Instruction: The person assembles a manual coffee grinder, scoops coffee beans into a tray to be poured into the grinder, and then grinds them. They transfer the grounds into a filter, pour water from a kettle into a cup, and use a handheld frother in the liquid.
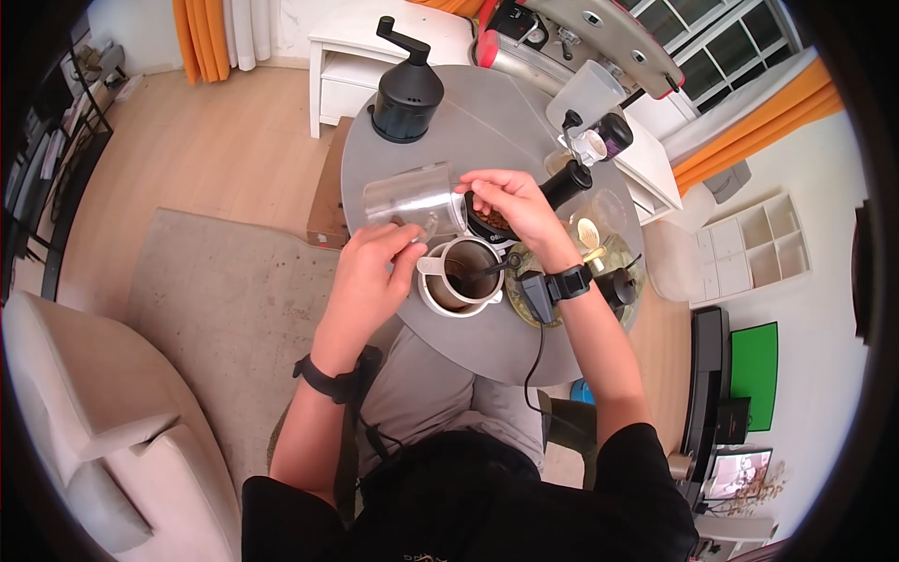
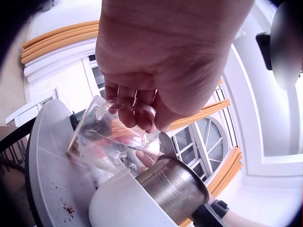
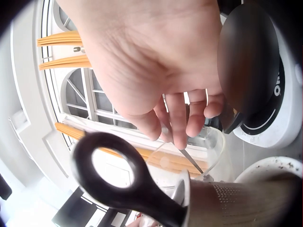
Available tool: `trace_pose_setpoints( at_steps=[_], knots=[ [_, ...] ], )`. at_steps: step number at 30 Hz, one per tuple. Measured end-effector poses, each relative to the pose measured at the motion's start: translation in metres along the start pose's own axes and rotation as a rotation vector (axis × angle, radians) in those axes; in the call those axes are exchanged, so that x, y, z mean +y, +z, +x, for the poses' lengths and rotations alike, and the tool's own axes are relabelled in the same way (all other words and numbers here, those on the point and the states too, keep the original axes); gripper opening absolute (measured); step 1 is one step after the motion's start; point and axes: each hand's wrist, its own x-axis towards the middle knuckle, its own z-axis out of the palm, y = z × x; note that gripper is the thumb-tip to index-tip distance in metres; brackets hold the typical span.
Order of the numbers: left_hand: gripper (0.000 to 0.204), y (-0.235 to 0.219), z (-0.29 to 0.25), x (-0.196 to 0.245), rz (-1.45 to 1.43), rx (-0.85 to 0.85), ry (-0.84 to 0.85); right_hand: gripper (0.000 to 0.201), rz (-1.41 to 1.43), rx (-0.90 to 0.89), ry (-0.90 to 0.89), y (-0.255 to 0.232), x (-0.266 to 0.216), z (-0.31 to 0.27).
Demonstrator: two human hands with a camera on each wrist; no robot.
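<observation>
A clear jug [image 1: 403, 201] [image 2: 90, 144] lies tilted on its side above the round table. My left hand [image 1: 379, 267] [image 2: 156, 71] grips its clear handle, fingers curled through it. By the jug's mouth, my right hand [image 1: 515, 206] [image 3: 161, 56] pinches a thin metal rod [image 3: 191, 161], whose lower end reaches toward the clear jug [image 3: 215, 142]; its far tip is unclear. Just below both hands, a metal mesh filter [image 1: 459, 292] [image 2: 175, 189] sits in a white cup [image 2: 123, 203]. A black ring-ended handle [image 1: 510, 261] [image 3: 137, 189] leans from the filter, which holds dark contents.
Brown beans [image 1: 493, 218] sit on a black-and-white device beyond the filter. A black hand grinder [image 1: 407, 98] stands at the table's far left. At right are a patterned tray [image 1: 524, 309], cream spoons [image 1: 590, 239] and a clear container [image 1: 588, 94]. Dark grounds [image 2: 68, 208] are scattered on the tabletop.
</observation>
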Motion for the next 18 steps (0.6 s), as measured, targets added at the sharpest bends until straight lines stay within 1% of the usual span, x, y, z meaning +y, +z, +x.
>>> trace_pose_setpoints(
  at_steps=[3, 6, 8, 11, 15, 17, 18],
  knots=[
    [0.015, 0.000, 0.000, 0.000, -0.001, -0.001, -0.002, 0.027, -0.049, -0.041, -0.013, 0.002, 0.004, 0.003],
    [0.015, 0.001, 0.000, -0.002, -0.001, 0.009, 0.004, 0.027, -0.134, -0.053, 0.022, 0.003, 0.003, 0.000],
    [0.015, 0.001, 0.000, -0.003, 0.003, 0.017, 0.015, 0.023, -0.196, -0.066, 0.015, 0.004, 0.002, -0.003],
    [0.015, 0.001, 0.000, -0.002, -0.006, 0.007, 0.007, 0.024, -0.173, -0.118, 0.022, 0.003, -0.001, -0.005],
    [0.015, 0.001, 0.000, -0.002, 0.000, 0.002, 0.006, 0.026, -0.134, -0.121, 0.068, 0.004, -0.004, -0.006],
    [0.015, 0.001, 0.000, -0.002, 0.001, 0.000, 0.009, 0.027, -0.008, -0.103, 0.067, 0.005, -0.004, -0.009],
    [0.015, 0.001, 0.000, -0.002, -0.008, -0.002, 0.005, 0.027, -0.008, -0.103, 0.066, 0.004, -0.005, -0.009]
  ],
)
